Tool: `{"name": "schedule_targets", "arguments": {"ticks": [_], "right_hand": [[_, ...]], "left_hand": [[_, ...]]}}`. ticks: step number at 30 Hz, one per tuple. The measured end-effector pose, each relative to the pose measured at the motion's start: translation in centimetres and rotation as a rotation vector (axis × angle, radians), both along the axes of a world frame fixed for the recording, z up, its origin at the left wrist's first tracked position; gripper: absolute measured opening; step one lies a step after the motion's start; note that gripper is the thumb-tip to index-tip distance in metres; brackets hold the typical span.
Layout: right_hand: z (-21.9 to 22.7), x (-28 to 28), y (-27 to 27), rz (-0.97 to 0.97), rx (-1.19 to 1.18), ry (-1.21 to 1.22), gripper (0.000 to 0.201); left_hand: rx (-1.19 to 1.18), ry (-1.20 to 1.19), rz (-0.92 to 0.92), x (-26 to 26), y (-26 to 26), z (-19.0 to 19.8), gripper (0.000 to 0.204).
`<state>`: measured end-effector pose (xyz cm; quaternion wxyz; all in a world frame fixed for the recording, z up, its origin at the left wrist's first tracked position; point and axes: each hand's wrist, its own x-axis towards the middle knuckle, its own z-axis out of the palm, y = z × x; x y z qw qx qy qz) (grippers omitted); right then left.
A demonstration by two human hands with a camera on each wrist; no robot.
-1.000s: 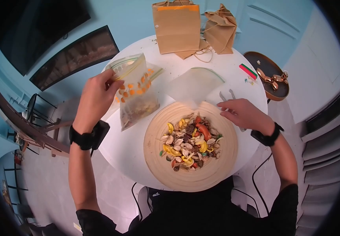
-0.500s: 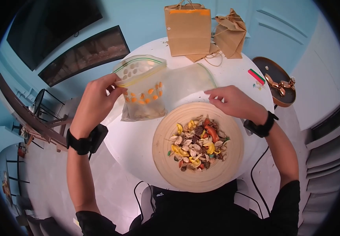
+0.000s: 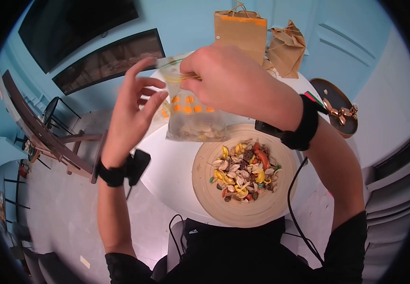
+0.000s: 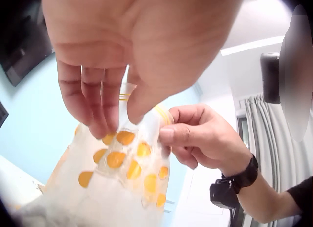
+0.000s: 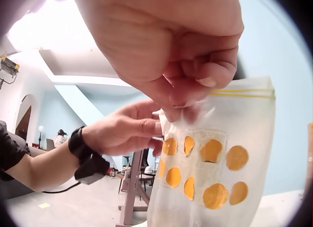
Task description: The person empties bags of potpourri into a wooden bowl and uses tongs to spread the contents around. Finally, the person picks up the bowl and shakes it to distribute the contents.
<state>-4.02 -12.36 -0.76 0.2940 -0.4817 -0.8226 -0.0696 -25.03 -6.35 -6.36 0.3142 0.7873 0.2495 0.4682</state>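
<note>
A translucent zip bag (image 3: 197, 124) with orange dots and a yellow-lined zip stands upright behind the wooden plate (image 3: 202, 189), dried bits in its bottom. My right hand (image 3: 233, 78) reaches across and pinches the bag near its zip; the right wrist view shows the fingertips of that hand (image 5: 190, 65) at the zip line. At the bag's left edge is my left hand (image 3: 136, 106), its thumb and fingers spread apart and slightly blurred. The left wrist view has the dotted front of the bag (image 4: 122, 188) just below those fingers. On the plate lies a heap of colourful potpourri (image 3: 238, 175).
Two brown paper bags (image 3: 240, 35) stand at the back of the round white table (image 3: 164, 180). To the right is a side table (image 3: 321, 87) with a copper balloon-dog figure (image 3: 341, 113). A wooden easel-like frame (image 3: 74, 142) stands at the left.
My right hand has swung left from above the plate onto the bag's top. The left hand has let go of the bag's edge. The bag has come upright, closer to the plate.
</note>
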Motion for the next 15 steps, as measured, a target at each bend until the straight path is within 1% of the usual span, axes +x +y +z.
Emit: {"name": "schedule_targets", "arguments": {"ticks": [1, 3, 5, 7, 8, 9, 11, 12, 13, 15], "right_hand": [[0.3, 0.0, -0.1, -0.015, -0.022, -0.003, 0.017], [0.7, -0.1, -0.4, -0.038, -0.038, -0.003, 0.02], [0.6, -0.8, -0.7, 0.006, -0.011, 0.068, 0.013], [0.2, -1.5, -0.8, 0.038, 0.008, 0.106, 0.013], [-0.1, -1.9, -1.0, 0.056, 0.025, 0.15, 0.012], [-0.1, -2.3, -1.2, 0.058, 0.024, 0.149, 0.012], [0.2, -2.8, -1.9, 0.019, 0.061, 0.165, 0.013], [0.4, -2.9, -2.4, 0.016, 0.061, 0.161, 0.013], [0.9, -2.9, -2.9, 0.02, 0.056, 0.193, 0.014], [1.6, -3.1, -4.2, 0.015, 0.037, 0.227, 0.016]], "left_hand": [[0.037, -0.017, 0.142, -0.3, -0.6, -1.5, 0.057], [-0.128, -0.031, 0.25, -2.0, -0.8, -6.1, 0.056], [-0.47, -0.058, 0.232, -2.8, -2.8, -9.6, 0.054], [-0.722, -0.185, 0.232, -2.9, -5.2, -11.0, 0.057], [-0.758, -0.248, 0.207, -3.4, -5.5, -12.2, 0.062], [-0.759, -0.25, 0.209, -3.6, -5.7, -12.4, 0.062], [-0.893, -0.5, 0.267, -3.8, -6.2, -12.7, 0.072], [-0.953, -0.549, 0.222, -3.8, -6.3, -12.9, 0.08], [-0.953, -0.552, 0.216, -3.6, -6.6, -12.9, 0.08], [-1.205, -0.607, -0.092, -3.2, -7.9, -13.5, 0.087]]}}
